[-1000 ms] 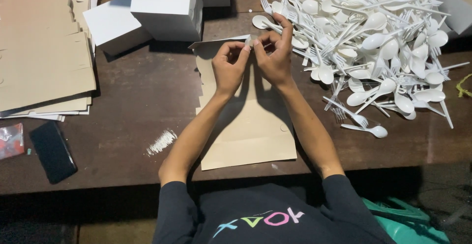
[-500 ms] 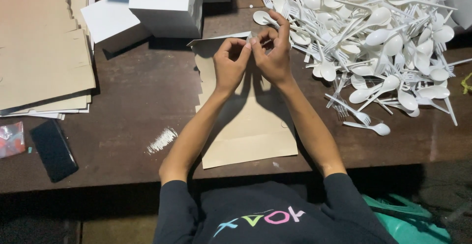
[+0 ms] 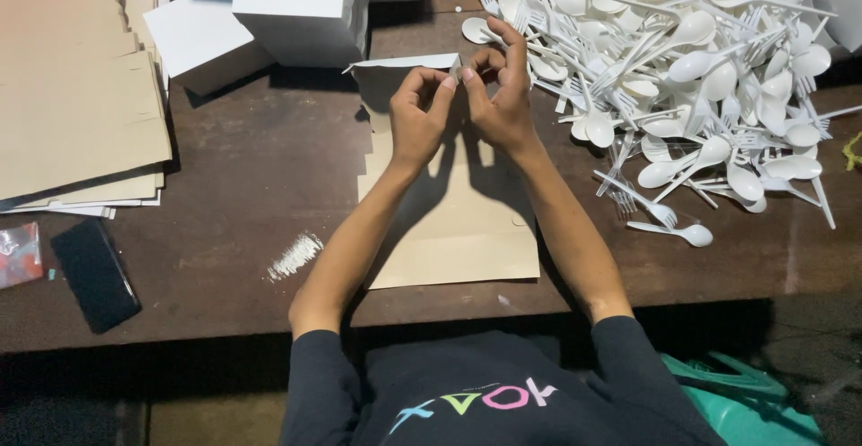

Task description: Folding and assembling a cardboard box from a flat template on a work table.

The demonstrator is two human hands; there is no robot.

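Nearest is the dark sleeve edge, then a worn brown wooden table point(image 3: 251, 185) with a small white scratch mark point(image 3: 294, 256). On its left side lie one flat black phone point(image 3: 94, 273) and one small clear packet point(image 3: 18, 254) with red inside. In the middle lies one flat cardboard sheet point(image 3: 458, 230), tan and matte, with a cut edge on its left side. Its far end is folded up, and the underside there is white. The left hand point(image 3: 420, 121) and the right hand point(image 3: 499, 96) are close together at this fold; both pinch the raised flap point(image 3: 404, 62) with the fingertips, thumbs almost touching. To the left is one stack of tan flat sheets point(image 3: 76, 96), smooth, with white edges below. Farther, behind the flap, stand three white boxes point(image 3: 301, 1), plain and square. On the right is a big pile of white plastic spoons and forks point(image 3: 682, 60), glossy, too many to count, with a few loose ones near the right forearm.
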